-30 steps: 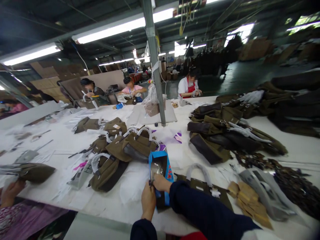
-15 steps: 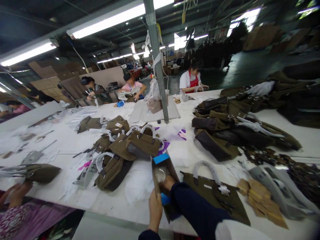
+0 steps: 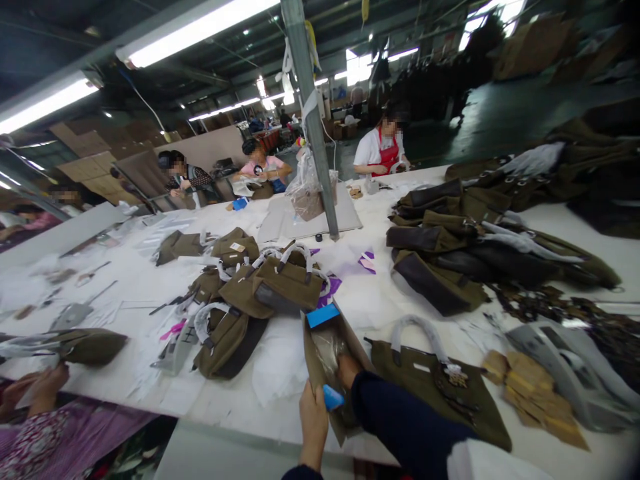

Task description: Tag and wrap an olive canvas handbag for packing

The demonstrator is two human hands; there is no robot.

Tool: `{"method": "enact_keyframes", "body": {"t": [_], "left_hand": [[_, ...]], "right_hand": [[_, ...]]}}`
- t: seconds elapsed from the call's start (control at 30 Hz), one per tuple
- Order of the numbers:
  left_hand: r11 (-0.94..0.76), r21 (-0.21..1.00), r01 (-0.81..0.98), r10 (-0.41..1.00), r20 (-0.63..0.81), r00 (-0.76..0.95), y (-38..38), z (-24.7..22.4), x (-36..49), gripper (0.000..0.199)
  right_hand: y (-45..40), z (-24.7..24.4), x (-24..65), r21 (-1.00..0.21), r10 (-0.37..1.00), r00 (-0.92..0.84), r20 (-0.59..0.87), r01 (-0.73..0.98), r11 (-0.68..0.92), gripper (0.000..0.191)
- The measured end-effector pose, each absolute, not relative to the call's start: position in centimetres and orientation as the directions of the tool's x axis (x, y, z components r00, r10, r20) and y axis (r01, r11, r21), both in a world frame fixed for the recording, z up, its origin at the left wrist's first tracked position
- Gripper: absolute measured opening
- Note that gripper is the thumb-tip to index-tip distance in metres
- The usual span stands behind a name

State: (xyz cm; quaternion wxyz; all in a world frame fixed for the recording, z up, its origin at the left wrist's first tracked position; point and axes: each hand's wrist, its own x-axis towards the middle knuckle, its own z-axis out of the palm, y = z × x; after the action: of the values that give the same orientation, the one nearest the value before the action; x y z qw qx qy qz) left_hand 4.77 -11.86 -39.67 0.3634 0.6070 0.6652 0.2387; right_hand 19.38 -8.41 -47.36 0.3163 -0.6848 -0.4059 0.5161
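right hand (image 3: 349,371) has shifted inside box (image 3: 354,339)

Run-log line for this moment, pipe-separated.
left hand: grips open box | right hand: inside it, at clear plastic | beside box: olive bag on table

Lettering before me: one character.
Grey plastic piece (image 3: 173,353): dark mark (image 3: 189,335) resembling "H". White label (image 3: 421,367) on olive handbag (image 3: 400,375) beside my box (image 3: 311,347); pale tag (image 3: 237,247) on farther olive bag (image 3: 225,252): both too small to read.
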Motion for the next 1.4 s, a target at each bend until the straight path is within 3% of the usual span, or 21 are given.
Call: {"method": "enact_keyframes", "body": {"t": [0.17, 0.37, 0.6, 0.8, 0.97, 1.13, 1.2, 1.27, 1.33, 1.4], "left_hand": [[0.221, 0.762, 0.609, 0.967, -0.253, -0.035, -11.7, -40.0, 3.9, 0.023], [0.248, 0.778, 0.577, 0.961, -0.273, -0.044, -11.7, -39.7, 3.7, 0.021], [0.162, 0.797, 0.582, 0.972, -0.231, 0.046, -11.9, -39.0, 4.7, 0.029], [0.245, 0.733, 0.634, 0.942, -0.336, 0.025, -12.0, -38.9, 4.3, 0.033], [0.333, 0.667, 0.667, 0.886, -0.464, 0.022, -11.9, -39.1, 3.7, 0.025], [0.322, 0.665, 0.674, 0.886, -0.463, 0.035, -12.2, -38.8, 3.3, 0.032], [0.3, 0.677, 0.672, 0.901, -0.432, 0.033, -12.8, -38.1, 3.0, 0.036], [0.273, 0.686, 0.674, 0.92, -0.392, 0.026, -13.8, -36.9, 2.5, 0.038], [0.245, 0.689, 0.683, 0.936, -0.351, 0.019, -15.1, -35.3, 1.8, 0.038], [0.219, 0.682, 0.698, 0.955, -0.297, -0.01, -16.6, -33.5, 1.0, 0.033]], "right_hand": [[-8.4, -46.5, 20.4, -0.824, 0.854, 0.128, -0.504, 0.226, -0.52, 0.02], [-8.4, -43.7, 21.4, -0.844, 0.843, 0.05, -0.535, -0.01, -0.536, 0.014], [-9.2, -41.5, 19.3, -0.684, 0.744, -0.262, -0.615, -0.293, -0.668, 0.025], [-9.9, -40.4, 18.5, -0.612, 0.697, -0.34, -0.631, -0.333, -0.717, 0.008], [-11.3, -36.0, 21.5, -0.656, 0.76, -0.373, -0.533, -0.385, -0.649, 0.018], [-13.9, -30.5, 28.4, -0.791, 0.887, -0.285, -0.363, -0.41, -0.455, 0.032], [-15.0, -30.2, 31.6, -0.874, 0.926, -0.173, -0.334, -0.31, -0.373, 0.032], [-15.9, -31.5, 34.3, -0.934, 0.935, -0.032, -0.354, -0.039, -0.355, 0.03], [-16.3, -33.8, 36.4, -0.89, 0.922, 0.085, -0.378, 0.24, -0.387, 0.024], [-16.3, -36.2, 37.5, -0.832, 0.914, 0.146, -0.378, 0.379, -0.405, 0.015]]}}
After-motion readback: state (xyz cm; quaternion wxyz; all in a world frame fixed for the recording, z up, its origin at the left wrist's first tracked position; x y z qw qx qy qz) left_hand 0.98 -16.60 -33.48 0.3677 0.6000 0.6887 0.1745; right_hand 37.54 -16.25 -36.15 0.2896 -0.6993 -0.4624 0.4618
